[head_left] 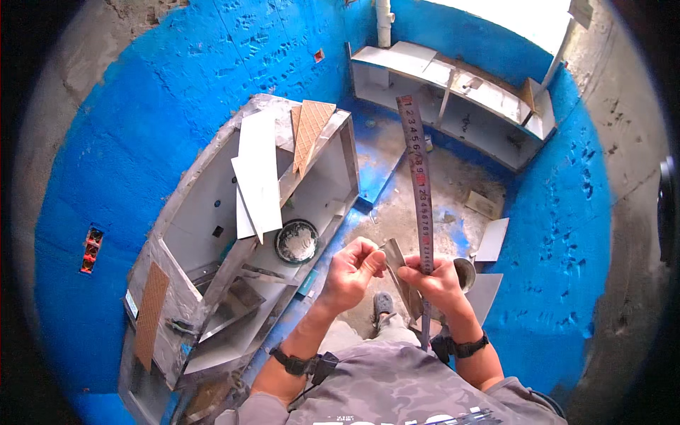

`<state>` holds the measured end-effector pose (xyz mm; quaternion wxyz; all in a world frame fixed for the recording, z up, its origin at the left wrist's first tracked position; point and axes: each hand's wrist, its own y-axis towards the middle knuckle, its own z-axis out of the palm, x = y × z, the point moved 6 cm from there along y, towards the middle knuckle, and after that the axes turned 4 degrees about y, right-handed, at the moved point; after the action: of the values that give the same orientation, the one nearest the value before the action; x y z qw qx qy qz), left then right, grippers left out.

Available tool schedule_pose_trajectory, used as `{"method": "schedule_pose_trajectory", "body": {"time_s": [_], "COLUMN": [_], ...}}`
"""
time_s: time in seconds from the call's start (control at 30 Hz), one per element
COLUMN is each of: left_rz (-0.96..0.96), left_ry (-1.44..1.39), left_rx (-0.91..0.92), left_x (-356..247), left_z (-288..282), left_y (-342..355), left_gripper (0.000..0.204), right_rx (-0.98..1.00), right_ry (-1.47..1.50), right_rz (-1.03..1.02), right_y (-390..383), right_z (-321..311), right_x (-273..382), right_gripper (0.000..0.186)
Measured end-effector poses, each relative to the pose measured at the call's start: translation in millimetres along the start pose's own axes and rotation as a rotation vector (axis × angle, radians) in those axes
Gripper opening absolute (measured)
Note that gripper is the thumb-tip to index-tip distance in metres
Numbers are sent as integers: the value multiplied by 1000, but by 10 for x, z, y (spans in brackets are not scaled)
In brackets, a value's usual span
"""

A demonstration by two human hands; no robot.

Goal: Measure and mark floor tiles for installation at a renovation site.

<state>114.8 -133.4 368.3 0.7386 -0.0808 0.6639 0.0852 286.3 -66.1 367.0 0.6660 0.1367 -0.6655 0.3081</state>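
Observation:
My left hand [353,275] is closed in a pinch, its fingertips at the upper edge of a narrow grey-brown strip [394,263]. My right hand [438,282] is closed round the blade of a tape measure [418,163], and its thumb lies against the same strip. The blade stretches away from me past the right hand, its free end toward the far cabinet. Below the hand the blade runs down toward my shirt; the tape's case cannot be made out. Just behind the right hand stands a round grey container [465,273], partly hidden.
At left, a tiled cabinet frame [188,177] bears white tile offcuts [258,173] and brown tile pieces [314,131]. A black bucket of whitish material [297,241] stands within it. A low white cabinet [446,92] lines the far wall. Tile pieces [492,239] lie at right.

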Motion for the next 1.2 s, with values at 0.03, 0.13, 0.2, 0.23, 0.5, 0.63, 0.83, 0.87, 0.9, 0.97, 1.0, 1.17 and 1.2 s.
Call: {"method": "schedule_pose_trajectory", "body": {"time_s": [0.03,0.13,0.2,0.23,0.5,0.63,0.83,0.87,0.9,0.97,1.0,1.17,1.2], "left_rz": [49,71,89,89,54,94,222,259,294,271,299,273,192], "left_ry": [-10,-76,-222,-217,-319,112,380,301,222,213,260,43,-47], "left_rx": [-8,9,32,25,-17,-213,-122,-74,-27,-10,2,-17,-16], "left_x": [-37,-60,-85,-103,-136,-160,-410,-403,-401,-383,-399,-312,-306], "left_z": [16,67,127,132,34,-195,-136,-134,-133,-182,-195,-255,-264], "left_y": [61,210,270,306,421,418,344,337,318,303,292,227,229], "left_gripper": [20,18,15,15,15,15,14,14,14,14,10,11,14], "right_rx": [42,161,220,259,337,-152,-14,-68,-121,-74,-26,-13,-22], "right_ry": [22,98,176,190,147,-315,-359,-330,-302,-376,-443,-455,-481], "right_rz": [7,-17,-39,-42,-100,-592,-520,-498,-475,-455,-434,-573,-550], "right_y": [81,349,483,540,754,689,538,531,520,490,482,471,478], "right_z": [-39,-127,-158,-163,-67,-110,183,178,167,202,236,347,353], "right_x": [32,0,8,20,207,462,701,708,711,754,754,764,735], "right_gripper": [21,17,16,15,15,37,43,40,37,33,28,24,20]}}
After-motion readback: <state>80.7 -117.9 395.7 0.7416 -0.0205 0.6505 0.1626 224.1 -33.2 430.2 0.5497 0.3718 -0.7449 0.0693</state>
